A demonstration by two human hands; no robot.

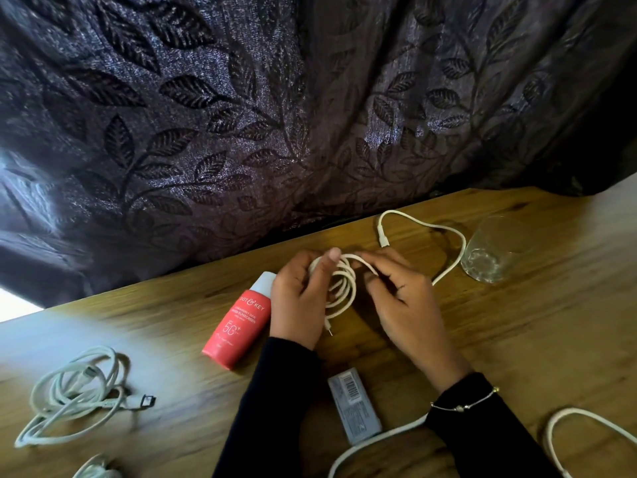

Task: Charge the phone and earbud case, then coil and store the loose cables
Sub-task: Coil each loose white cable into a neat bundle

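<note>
both hands up over the wooden table (517, 339), working a white cable (344, 284) just right of the red sunscreen tube (238, 322). left hand (300, 298) curls round the coiled loops, thumb on top. right hand (403, 298) pinches the strand at the coil's top with fingertips together. the free tail runs right past the sunscreen tube toward a clear glass (493, 250). a bundled cable (76, 395) lies well left of the tube, a grey barcoded box (355, 408) below it.
</note>
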